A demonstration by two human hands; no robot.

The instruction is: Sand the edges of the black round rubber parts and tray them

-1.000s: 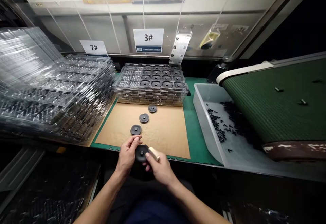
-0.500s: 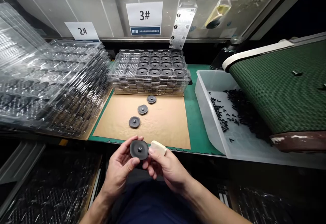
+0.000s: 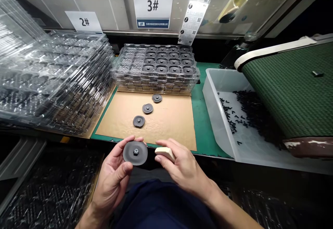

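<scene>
Between the thumb and fingers of my left hand (image 3: 114, 173) is a dark grey oval disc (image 3: 140, 154) with a small stud at its centre, its face turned up toward me. My right hand (image 3: 183, 164) grips a cream-coloured block (image 3: 165, 152), a short gap to the right of the disc. Beyond my hands, a brown cardboard sheet (image 3: 171, 125) carries three similar discs in a slanting row: a near one (image 3: 138, 121), a middle one (image 3: 147, 108) and a far one (image 3: 157, 98).
Stacked clear trays (image 3: 156, 83) behind the cardboard hold more discs in their right-hand pockets. Another tall tray stack (image 3: 78, 83) stands at left. On the right, a translucent bin (image 3: 221, 125) contains small black pieces under a green conveyor belt (image 3: 291, 93).
My hands have moved apart. The disc has shifted left and tilted more toward me, and the cream block now points left, clear of the disc. The view has shifted slightly.
</scene>
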